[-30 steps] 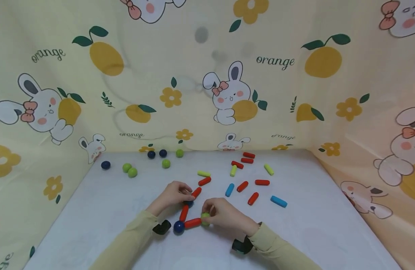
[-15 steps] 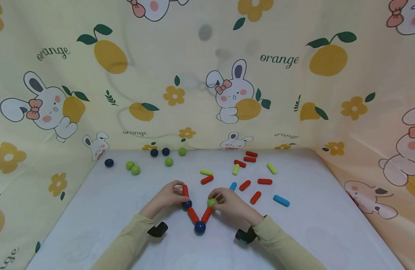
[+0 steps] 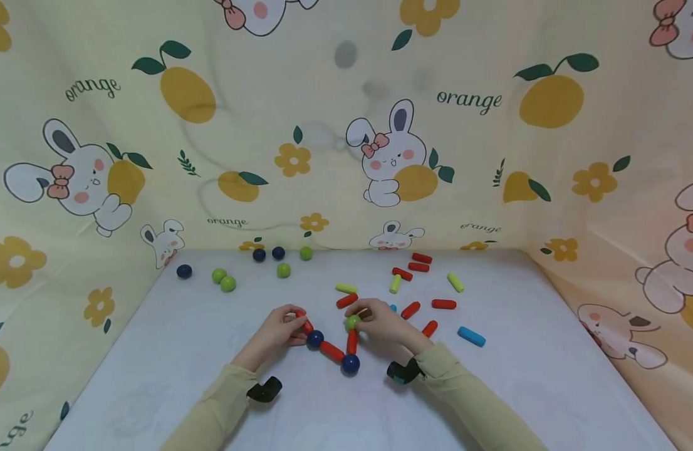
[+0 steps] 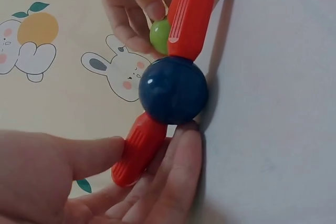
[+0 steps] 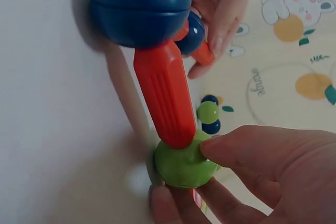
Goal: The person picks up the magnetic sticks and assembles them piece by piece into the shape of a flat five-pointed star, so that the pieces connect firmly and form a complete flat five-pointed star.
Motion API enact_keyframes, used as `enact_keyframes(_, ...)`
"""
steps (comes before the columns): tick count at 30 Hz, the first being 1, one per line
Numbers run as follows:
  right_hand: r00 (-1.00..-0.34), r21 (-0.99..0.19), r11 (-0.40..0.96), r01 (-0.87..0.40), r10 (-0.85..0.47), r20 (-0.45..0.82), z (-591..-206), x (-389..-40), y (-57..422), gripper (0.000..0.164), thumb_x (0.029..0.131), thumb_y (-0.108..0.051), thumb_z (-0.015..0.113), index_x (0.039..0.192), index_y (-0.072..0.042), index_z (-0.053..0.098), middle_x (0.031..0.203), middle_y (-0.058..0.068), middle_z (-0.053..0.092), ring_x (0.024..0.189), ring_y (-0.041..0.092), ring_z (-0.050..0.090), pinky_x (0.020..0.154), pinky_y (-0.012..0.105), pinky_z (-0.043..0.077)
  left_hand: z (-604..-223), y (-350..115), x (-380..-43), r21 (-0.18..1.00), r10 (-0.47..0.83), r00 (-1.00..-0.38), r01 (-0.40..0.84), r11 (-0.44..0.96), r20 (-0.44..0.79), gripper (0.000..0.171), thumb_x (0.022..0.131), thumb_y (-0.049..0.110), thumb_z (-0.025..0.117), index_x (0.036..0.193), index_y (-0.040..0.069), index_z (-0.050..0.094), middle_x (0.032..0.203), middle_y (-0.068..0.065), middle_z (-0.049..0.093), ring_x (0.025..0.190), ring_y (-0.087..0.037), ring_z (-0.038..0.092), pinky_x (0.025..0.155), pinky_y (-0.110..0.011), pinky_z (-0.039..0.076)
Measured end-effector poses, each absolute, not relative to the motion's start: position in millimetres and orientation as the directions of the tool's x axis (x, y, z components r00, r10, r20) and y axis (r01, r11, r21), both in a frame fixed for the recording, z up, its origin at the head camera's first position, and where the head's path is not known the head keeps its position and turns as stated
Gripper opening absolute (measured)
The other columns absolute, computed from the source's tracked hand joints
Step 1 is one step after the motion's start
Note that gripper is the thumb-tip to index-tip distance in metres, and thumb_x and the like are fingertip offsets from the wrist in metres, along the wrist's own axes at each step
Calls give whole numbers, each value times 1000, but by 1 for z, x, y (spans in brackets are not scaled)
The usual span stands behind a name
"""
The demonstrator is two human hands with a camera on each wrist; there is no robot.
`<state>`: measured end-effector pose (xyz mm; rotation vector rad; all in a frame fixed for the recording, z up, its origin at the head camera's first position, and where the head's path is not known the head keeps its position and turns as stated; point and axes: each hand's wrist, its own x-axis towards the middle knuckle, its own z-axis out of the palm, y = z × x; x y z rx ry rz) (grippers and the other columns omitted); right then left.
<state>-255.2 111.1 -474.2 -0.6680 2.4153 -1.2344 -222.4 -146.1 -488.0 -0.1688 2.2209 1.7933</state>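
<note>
A bent chain of red rods and balls lies between my hands, joined end to end. My left hand (image 3: 276, 332) pinches the red rod (image 4: 140, 150) at its left end between thumb and fingers. That rod meets a blue ball (image 3: 315, 340), then a middle red rod (image 3: 332, 352) runs to a second blue ball (image 3: 350, 364) at the near corner. From there another red rod (image 5: 165, 93) leads away to a green ball (image 5: 184, 166), which my right hand (image 3: 383, 322) grips by thumb and fingertips. In the head view the chain forms a lopsided V.
Loose red rods (image 3: 443, 304), yellow-green rods (image 3: 455, 282) and a blue rod (image 3: 471, 336) are scattered behind and right of my right hand. Several green balls (image 3: 228, 284) and dark blue balls (image 3: 184, 271) sit at the back left. A patterned cloth (image 3: 324, 188) hangs behind the white table (image 3: 324, 419).
My right hand has carried the green ball away from me, swinging the corner blue ball to the right. My left fingers have shifted off the blue ball onto the end rod, which now tilts left.
</note>
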Motion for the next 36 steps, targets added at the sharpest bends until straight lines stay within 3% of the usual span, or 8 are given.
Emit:
enact_keyframes(9,-859,-836,469,-285,-512,6,-465,-255,97,25,88,-3,61,112,-5,64,114,8,63,110,30,55,92,41,48,-487,-148,-219,947,72,-953,-281,153,-294,31,97,7,55,125,-7,53,93,-15,65,69,-20,66,68,-34,58)
enact_keyframes(13,-827,-851,399,-340,-559,68,-454,-248,84,26,89,-1,60,115,-2,62,115,16,62,108,31,57,90,39,50,-486,-151,-217,953,78,-953,-285,105,-294,31,98,9,53,124,-8,49,96,-17,66,75,-23,68,71,-37,57)
enact_keyframes(19,-748,-837,416,-355,-664,-13,-457,-238,65,30,87,-6,68,117,-3,61,110,11,63,97,23,61,82,29,53,-487,-153,-216,958,86,-954,-283,39,-286,23,99,9,50,114,-9,48,97,-20,66,81,-28,69,74,-39,57)
enact_keyframes(30,-746,-818,467,-337,-662,-71,-471,-230,52,38,81,-3,75,117,-8,63,101,2,64,87,16,63,75,23,53,-490,-160,-216,957,175,-941,-283,61,-289,23,100,8,47,117,-9,46,103,-22,64,81,-28,69,75,-39,57)
enact_keyframes(36,-739,-846,460,-270,-662,-124,-469,-233,51,42,81,-2,75,119,-8,61,103,1,63,89,16,63,78,27,53,-488,-163,-216,956,216,-932,-284,69,-292,26,100,8,47,120,-10,46,104,-22,65,84,-29,69,77,-41,56)
